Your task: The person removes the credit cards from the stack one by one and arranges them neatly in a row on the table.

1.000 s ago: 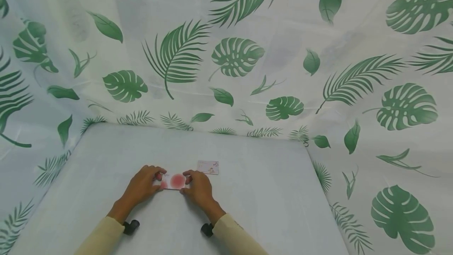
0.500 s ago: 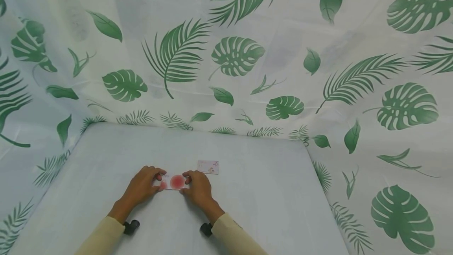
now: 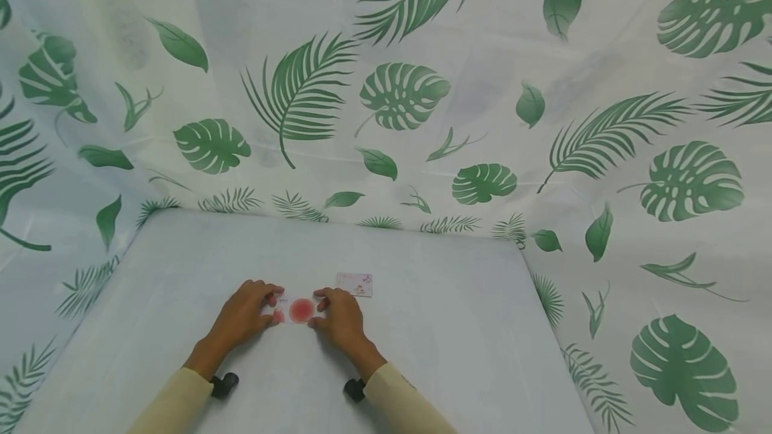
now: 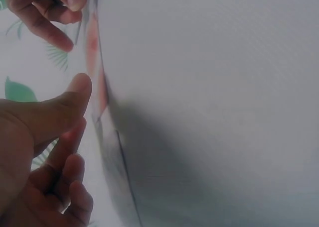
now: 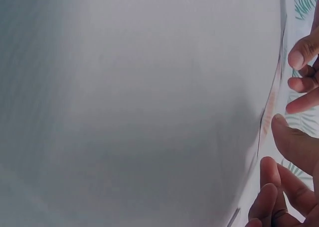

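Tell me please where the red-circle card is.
In the head view, the red-circle card is low, left of centre, between the left hand and the right hand.

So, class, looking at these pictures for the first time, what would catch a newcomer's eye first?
Probably the green leaf print spread across the white walls around the table. Next, low in the head view, the card with a red circle between the left hand and right hand, with a paler card just beyond.

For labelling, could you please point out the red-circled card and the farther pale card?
Red-circled card [image 3: 299, 310]: head view, on its large circle.
Farther pale card [image 3: 354, 283]: head view, middle of its face.
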`<action>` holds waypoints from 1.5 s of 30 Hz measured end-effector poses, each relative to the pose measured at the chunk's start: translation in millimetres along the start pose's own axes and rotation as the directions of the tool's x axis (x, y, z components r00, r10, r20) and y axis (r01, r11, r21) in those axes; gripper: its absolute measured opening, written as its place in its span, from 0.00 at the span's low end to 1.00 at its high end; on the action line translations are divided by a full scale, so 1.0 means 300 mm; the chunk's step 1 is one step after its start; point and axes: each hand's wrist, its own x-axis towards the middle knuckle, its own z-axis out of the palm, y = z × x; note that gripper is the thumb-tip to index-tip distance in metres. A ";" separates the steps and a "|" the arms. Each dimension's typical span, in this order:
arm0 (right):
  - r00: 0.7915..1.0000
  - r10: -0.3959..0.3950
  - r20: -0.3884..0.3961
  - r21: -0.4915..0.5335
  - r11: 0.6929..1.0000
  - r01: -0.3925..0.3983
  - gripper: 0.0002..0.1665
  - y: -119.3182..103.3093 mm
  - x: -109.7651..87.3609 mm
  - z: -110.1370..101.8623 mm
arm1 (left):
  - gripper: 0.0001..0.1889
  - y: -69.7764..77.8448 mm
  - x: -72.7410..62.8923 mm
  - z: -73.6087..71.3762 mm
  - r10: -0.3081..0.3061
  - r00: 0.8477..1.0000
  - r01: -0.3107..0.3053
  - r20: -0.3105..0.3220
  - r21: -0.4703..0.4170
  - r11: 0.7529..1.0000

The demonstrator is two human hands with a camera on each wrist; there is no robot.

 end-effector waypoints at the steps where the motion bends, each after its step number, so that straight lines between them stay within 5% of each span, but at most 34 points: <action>1: 1.000 -0.005 -0.007 0.005 1.000 0.006 0.30 0.004 0.001 -0.004 | 0.29 0.001 0.003 0.001 0.006 1.000 -0.006 -0.006 -0.002 1.000; 35: 0.992 0.030 -0.119 0.011 1.000 -0.028 0.32 0.134 0.034 -0.153 | 0.30 0.162 0.161 0.065 0.098 0.995 -0.099 -0.012 -0.113 0.989; 45: 0.989 0.061 -0.134 0.007 0.998 -0.060 0.33 0.165 0.045 -0.185 | 0.31 0.209 0.201 0.085 0.056 0.998 -0.054 0.022 -0.103 0.993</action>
